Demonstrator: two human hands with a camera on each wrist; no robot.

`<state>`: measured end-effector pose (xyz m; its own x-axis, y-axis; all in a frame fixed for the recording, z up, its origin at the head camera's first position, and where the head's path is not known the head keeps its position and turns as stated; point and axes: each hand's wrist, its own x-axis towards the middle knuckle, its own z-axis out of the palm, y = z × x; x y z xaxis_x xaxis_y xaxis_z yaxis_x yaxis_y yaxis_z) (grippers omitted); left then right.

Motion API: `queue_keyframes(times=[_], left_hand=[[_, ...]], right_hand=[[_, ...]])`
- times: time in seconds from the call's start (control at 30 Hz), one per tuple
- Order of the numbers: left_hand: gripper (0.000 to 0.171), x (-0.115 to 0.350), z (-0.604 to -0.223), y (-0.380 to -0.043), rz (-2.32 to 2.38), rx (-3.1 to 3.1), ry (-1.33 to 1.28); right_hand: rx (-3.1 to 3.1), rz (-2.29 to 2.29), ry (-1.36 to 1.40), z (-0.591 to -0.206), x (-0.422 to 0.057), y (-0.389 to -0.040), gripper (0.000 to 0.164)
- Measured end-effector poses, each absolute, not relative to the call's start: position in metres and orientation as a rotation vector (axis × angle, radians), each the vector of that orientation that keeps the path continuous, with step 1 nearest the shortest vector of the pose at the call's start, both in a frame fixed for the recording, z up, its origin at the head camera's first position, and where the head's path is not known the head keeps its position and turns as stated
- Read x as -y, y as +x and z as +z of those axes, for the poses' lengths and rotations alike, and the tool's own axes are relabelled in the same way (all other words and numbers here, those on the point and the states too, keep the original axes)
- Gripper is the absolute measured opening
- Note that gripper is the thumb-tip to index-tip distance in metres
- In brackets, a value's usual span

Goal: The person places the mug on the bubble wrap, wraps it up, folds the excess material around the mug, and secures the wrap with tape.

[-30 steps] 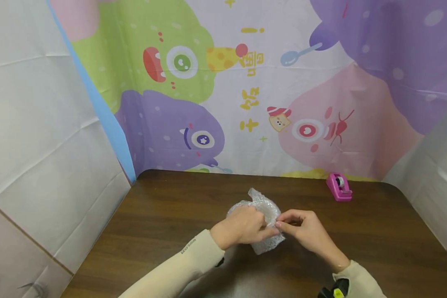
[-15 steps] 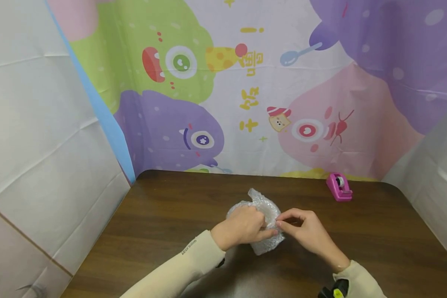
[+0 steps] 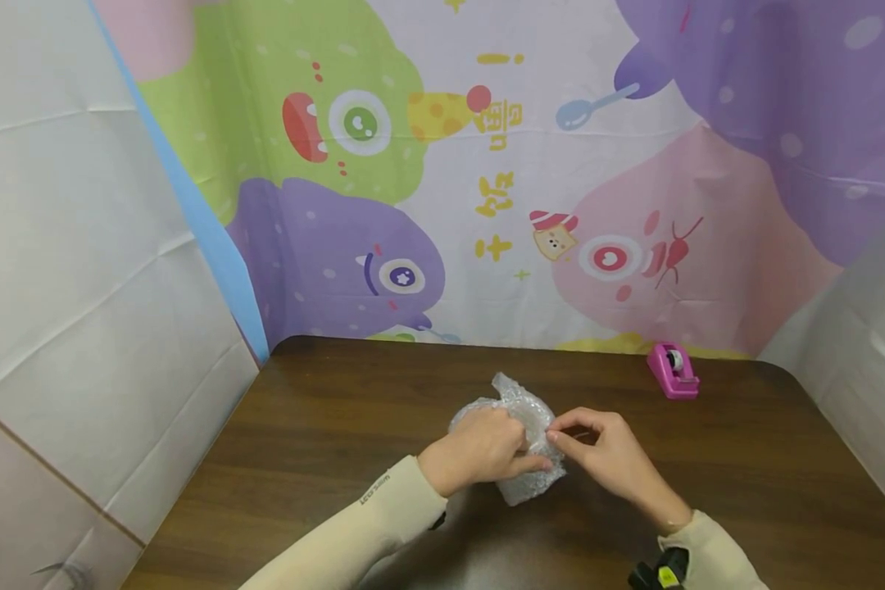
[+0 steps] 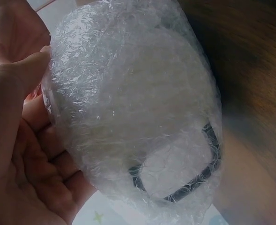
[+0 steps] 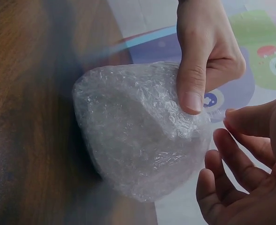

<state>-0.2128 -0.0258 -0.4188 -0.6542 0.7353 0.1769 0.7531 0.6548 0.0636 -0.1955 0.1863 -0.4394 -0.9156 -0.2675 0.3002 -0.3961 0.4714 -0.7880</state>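
A bundle of clear bubble wrap (image 3: 527, 485) is between my hands over the table. Through its layers the left wrist view shows a pale, rounded body with a dark-edged loop handle (image 4: 212, 150), like a mug. My left hand (image 3: 479, 447) grips the bundle from the left, thumb laid on the wrap in the right wrist view. At the bundle's right edge, my right hand (image 3: 610, 457) pinches a small strip of clear tape (image 5: 217, 113) between thumb and forefinger. Its other fingers are loosely bent beside the wrap.
A pink tape dispenser (image 3: 673, 373) stands at the back right of the dark wooden table (image 3: 339, 393). Behind it hangs a cloth printed with cartoon monsters (image 3: 501, 311). Pale cloth walls (image 3: 103, 246) close in both sides.
My right hand has shifted very slightly at the edge of the wrap. The left hand and the bundle stay nearly where they were.
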Motion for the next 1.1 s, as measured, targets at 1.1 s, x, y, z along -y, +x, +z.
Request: queue_keyframes(times=[1.1], left_hand=[[0.052,0.0209,-0.4192,-0.2126,-0.029,2.696,-1.223]], right_hand=[[2.634,1.302,0.566,-0.4379,-0.1818,-0.2018,0.004]])
